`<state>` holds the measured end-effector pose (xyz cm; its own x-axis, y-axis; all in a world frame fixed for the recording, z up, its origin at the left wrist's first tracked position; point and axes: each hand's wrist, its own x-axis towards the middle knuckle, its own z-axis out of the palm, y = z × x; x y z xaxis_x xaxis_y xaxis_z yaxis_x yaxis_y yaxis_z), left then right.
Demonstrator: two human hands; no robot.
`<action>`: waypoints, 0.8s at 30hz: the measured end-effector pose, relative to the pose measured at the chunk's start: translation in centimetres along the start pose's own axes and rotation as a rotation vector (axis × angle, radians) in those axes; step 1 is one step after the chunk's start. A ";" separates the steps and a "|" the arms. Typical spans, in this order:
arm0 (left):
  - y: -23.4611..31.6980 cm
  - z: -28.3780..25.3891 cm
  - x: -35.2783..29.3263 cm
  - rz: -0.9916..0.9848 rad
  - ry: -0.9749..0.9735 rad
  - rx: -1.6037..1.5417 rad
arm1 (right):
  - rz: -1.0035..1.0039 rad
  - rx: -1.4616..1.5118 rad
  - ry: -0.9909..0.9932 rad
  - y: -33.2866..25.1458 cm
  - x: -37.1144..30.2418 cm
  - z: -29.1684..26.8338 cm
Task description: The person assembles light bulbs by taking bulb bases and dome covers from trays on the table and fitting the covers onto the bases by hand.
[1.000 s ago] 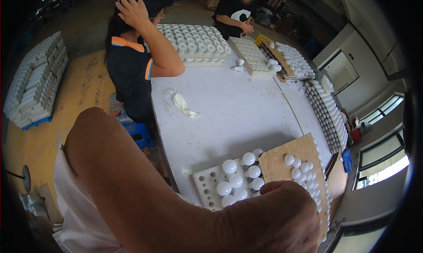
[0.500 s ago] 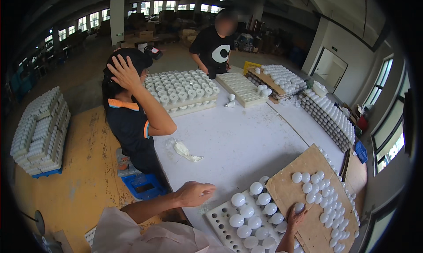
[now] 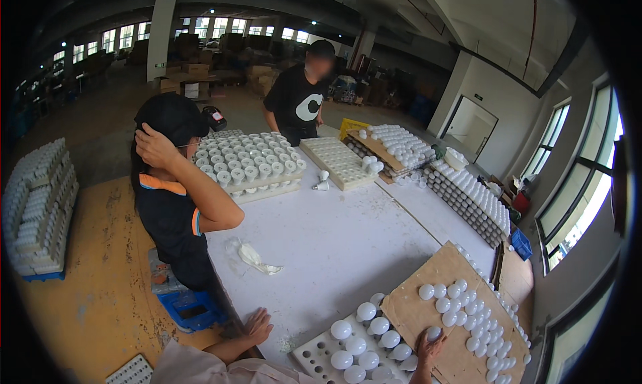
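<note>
Your right hand (image 3: 430, 344) is resting on a white bulb (image 3: 433, 332) at the cardboard sheet's (image 3: 428, 310) near edge, fingers curling over it but not clamped. Your left hand (image 3: 257, 326) is lying flat on the white surface (image 3: 334, 237) by its near-left edge, fingers spread apart. Vs. half a sec ago: left hand is sitting lower and nearer you, and the view is tilting up, showing more room. The foam tray (image 3: 314, 354) w/ bulbs is lying between your hands. A person in black (image 3: 177, 210) is standing at the left, one hand on head; another's at the far end.
</note>
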<state>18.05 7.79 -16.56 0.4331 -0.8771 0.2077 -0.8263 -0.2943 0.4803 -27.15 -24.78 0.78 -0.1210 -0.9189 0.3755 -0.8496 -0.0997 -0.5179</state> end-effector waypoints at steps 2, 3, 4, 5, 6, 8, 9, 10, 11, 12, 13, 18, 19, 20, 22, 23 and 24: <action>-0.3 0.6 -0.5 0.056 0.063 -0.002 | -0.004 -0.001 0.012 0.8 0.0 0.1; -0.4 0.9 -0.5 0.065 0.063 -0.007 | -0.010 0.003 0.009 1.2 0.1 0.3; -0.3 0.9 -0.7 0.045 0.083 -0.011 | -0.017 -0.006 0.029 1.0 -0.1 0.3; -0.2 1.0 -0.8 0.025 0.102 -0.013 | -0.012 -0.009 0.030 0.8 -0.3 0.3; -0.1 1.0 -0.8 0.028 0.097 -0.012 | -0.046 -0.006 0.067 0.6 -0.4 0.4; 0.5 1.0 -0.8 0.027 0.153 0.041 | -0.070 -0.010 0.102 1.4 -0.3 0.6; 1.0 1.2 -0.4 0.037 0.141 0.039 | -0.127 -0.017 0.150 2.4 0.3 1.0; 1.5 1.2 -0.3 0.014 0.164 0.033 | -0.181 -0.023 0.185 3.6 0.2 1.1; 1.4 1.0 0.0 -0.011 0.193 0.036 | -0.165 -0.019 0.173 3.0 -0.1 1.0; 1.9 1.2 0.0 -0.071 0.167 0.060 | -0.208 0.015 0.208 2.2 0.1 1.0; 1.9 1.2 0.0 -0.068 0.149 0.075 | -0.248 0.045 0.241 1.3 -0.1 0.7; 2.6 1.7 0.6 -0.106 0.133 0.126 | -0.199 0.072 0.164 0.4 0.4 -0.5; 2.6 1.9 0.6 -0.122 0.114 0.144 | -0.185 0.022 0.166 0.6 0.6 -0.5; 2.6 2.0 0.4 -0.114 0.111 0.143 | -0.181 0.058 0.169 0.7 0.7 -0.4; 2.5 1.8 0.0 -0.120 0.094 0.175 | -0.177 0.061 0.181 0.9 0.0 -0.4; 2.6 1.9 0.2 -0.114 0.095 0.175 | -0.178 0.066 0.188 0.9 0.0 -0.4; 2.8 1.9 0.4 -0.128 0.091 0.168 | -0.164 0.064 0.178 1.2 0.3 -0.1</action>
<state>15.22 5.85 -16.78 0.5629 -0.7927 0.2340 -0.8074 -0.4668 0.3609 -28.24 -25.17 0.42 -0.0772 -0.8072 0.5852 -0.8317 -0.2716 -0.4843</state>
